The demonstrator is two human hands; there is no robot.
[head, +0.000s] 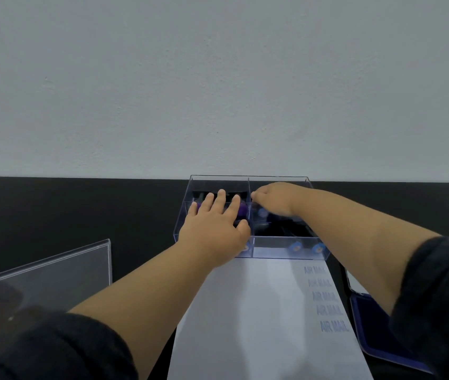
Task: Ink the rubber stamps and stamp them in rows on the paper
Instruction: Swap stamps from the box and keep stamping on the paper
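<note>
A clear plastic box (281, 238) with several compartments stands at the back of the dark table against the wall. My left hand (215, 224) lies flat, fingers spread, over the left compartments, above a purple stamp (243, 209). My right hand (274, 198) reaches into the right back compartment with fingers curled down beside a blurred bluish stamp (262, 213); its grip is hidden. Two blue-topped stamps (296, 246) (318, 248) lie in the front right compartment. White paper (259, 319) lies in front of the box, with a column of blue "AIR MAIL" prints (327, 300) down its right side.
An open blue ink pad (374, 330) sits right of the paper, partly behind my right sleeve. A clear plastic lid or stand (42, 272) stands at the left. The white wall rises directly behind the box.
</note>
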